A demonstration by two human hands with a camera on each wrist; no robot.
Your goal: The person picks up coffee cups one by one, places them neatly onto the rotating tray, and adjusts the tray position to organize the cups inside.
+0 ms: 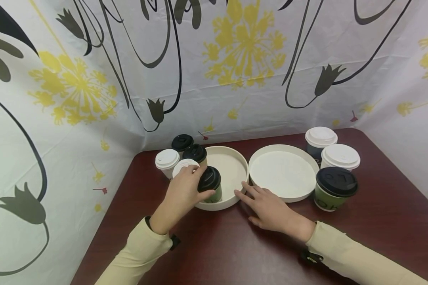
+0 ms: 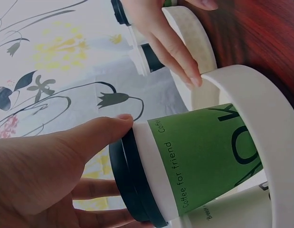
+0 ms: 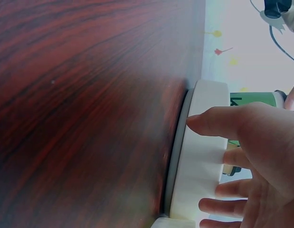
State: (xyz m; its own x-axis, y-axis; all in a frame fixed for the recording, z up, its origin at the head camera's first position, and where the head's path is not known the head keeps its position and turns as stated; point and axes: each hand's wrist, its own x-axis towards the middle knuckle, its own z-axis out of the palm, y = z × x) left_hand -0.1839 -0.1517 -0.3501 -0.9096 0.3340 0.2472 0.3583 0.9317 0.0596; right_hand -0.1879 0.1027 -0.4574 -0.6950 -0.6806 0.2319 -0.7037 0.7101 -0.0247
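Note:
My left hand (image 1: 183,188) grips a green paper coffee cup (image 2: 194,159) by its black lid (image 2: 130,178), thumb on one side and fingers on the other. The cup stands at the near left inside the left round cream tray (image 1: 230,170). My right hand (image 1: 269,208) has its fingers spread at that tray's near right rim. In the right wrist view, the right thumb lies along the tray's outer wall (image 3: 203,175). Just beyond the right fingers is a second round tray (image 1: 283,174), with nothing standing in it.
Beside the left tray are white-lidded cups (image 1: 167,159) and black-lidded cups (image 1: 182,141), partly hidden by the left hand. Right of the second tray stand two white-lidded cups (image 1: 340,155) and a green cup (image 1: 329,198) with a black lid. A patterned cloth (image 1: 214,99) surrounds the dark table (image 1: 214,253).

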